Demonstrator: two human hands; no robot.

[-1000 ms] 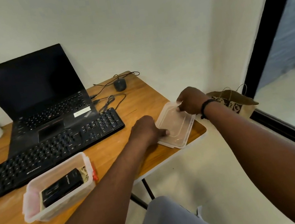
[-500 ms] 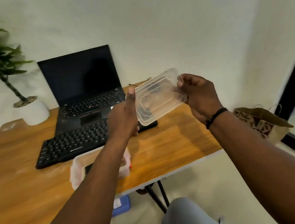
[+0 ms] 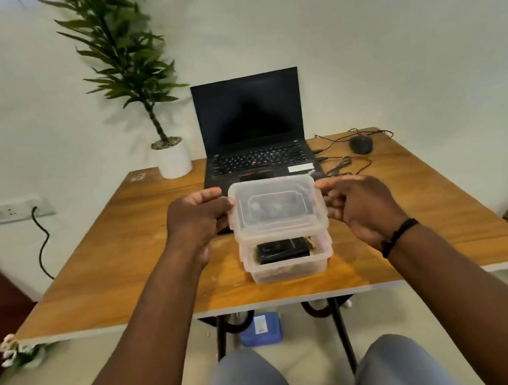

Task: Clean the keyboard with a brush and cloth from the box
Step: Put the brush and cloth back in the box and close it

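I held the clear rectangular plastic lid level by its short ends, left hand and right hand each grasping one, directly above the open translucent plastic box on the counter.

Clear plastic lid: held level above the box by 2 hands, left hand gripping its left edge, right hand its right edge. Box: on wooden table, near front edge, containing black item. Behind: open laptop, potted plant, mouse.
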